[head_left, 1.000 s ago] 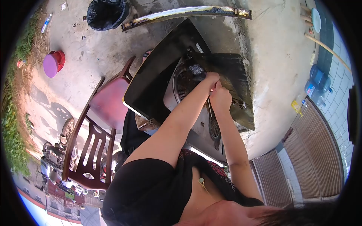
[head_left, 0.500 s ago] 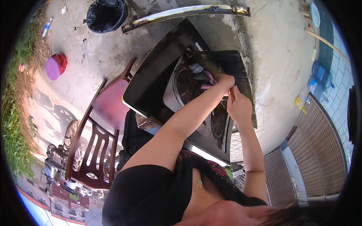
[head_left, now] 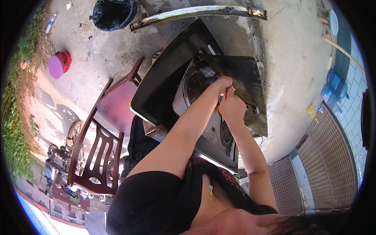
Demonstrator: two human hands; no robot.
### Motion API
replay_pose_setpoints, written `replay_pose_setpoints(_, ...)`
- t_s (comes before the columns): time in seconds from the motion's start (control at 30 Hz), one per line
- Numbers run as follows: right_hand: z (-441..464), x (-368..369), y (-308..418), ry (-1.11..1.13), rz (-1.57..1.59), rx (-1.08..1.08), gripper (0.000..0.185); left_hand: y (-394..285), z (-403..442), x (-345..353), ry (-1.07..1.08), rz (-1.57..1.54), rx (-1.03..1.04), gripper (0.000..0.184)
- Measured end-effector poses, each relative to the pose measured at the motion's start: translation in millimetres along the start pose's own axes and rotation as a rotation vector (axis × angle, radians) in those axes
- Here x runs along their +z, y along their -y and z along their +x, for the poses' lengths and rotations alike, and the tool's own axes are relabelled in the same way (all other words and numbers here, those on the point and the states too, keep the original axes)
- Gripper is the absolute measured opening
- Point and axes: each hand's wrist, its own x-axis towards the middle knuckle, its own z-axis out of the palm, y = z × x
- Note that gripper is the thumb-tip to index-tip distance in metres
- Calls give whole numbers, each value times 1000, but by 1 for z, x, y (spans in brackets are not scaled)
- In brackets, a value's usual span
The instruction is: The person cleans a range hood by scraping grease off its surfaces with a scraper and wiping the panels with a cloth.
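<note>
My left hand (head_left: pixel 224 83) is closed over a greasy black range hood (head_left: pixel 243 70), beside its round fan grille (head_left: pixel 192 92). Just below it, my right hand (head_left: pixel 233 107) grips the brown handle (head_left: pixel 229 92) of a tool. The handle runs up into my left fist, and the tool's working end is hidden under my hands. A trace of purple-pink shows at the left fingers. Grey steel wool (head_left: pixel 207 71) lies above the grille. A second grille (head_left: pixel 226 133) is nearer my body.
A long dirty metal strip (head_left: pixel 199 13) and a black-lined bin (head_left: pixel 113 15) lie beyond the hood. A wooden chair (head_left: pixel 117 105) and a purple-topped stool (head_left: pixel 56 66) stand left. Water bottles (head_left: pixel 333 90) are on the right, near mesh panels (head_left: pixel 329 152).
Both hands have moved left and slightly inward across the hood, toward the round grille. The pink cloth beside my left hand is now mostly covered. The view has shifted slightly.
</note>
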Motion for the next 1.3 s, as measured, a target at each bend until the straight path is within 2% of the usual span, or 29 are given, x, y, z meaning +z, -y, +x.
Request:
replay_pose_setpoints(0.13, 9, 13, -4, 25, 87, -31, 22, 4, 17, -15, -55, -91, 49, 13)
replay_pose_setpoints(0.17, 13, 17, -7, 16, 115, -52, 22, 5, 23, -16, -73, -51, 80, 20)
replay_pose_setpoints(0.27, 13, 22, -23, -35, 144, -109, 21, 2, 7, -6, -215, -68, 82, 19)
replay_pose_setpoints(0.3, 10, 13, -25, -36, 140, -84, 20, 8, 19, -1, -213, -162, 116, 17)
replay_pose_setpoints(0.4, -11, -27, -27, -90, 132, -70, 21, 18, -4, 28, -141, -151, 155, 15)
replay_pose_setpoints(0.47, -21, -51, -26, -35, 103, 22, 25, 16, -32, 48, -150, -58, 204, 16)
replay_pose_setpoints(0.5, -24, -57, -27, -4, 86, 74, 28, 17, -34, 55, -175, -111, 230, 16)
replay_pose_setpoints(0.6, -16, -50, -25, -17, -1, 20, 25, 5, -32, 49, -92, -214, 78, 17)
replay_pose_setpoints(0.73, -7, -42, -2, -1, -60, 46, 24, -4, -30, 29, 54, -72, 31, 16)
replay_pose_setpoints(0.9, -6, -18, 5, 25, -39, 57, 29, -10, -36, 16, -24, -23, 37, 13)
replay_pose_setpoints(1.0, -1, -13, 13, 70, -47, 63, 31, -12, -18, 1, 86, 64, -25, 12)
replay_pose_setpoints(1.07, 2, -7, 19, 28, 19, 40, 28, -10, -7, -8, 39, 52, -29, 12)
replay_pose_setpoints(1.17, 7, 8, 19, -16, 29, 38, 25, -7, 18, -20, -30, 133, 16, 24)
replay_pose_setpoints(1.27, 0, 12, 9, -6, 54, -25, 23, -5, 0, -14, -139, 26, 15, 24)
replay_pose_setpoints(1.3, -1, 8, 1, -8, 67, -57, 23, 1, -2, -11, -96, -53, 21, 22)
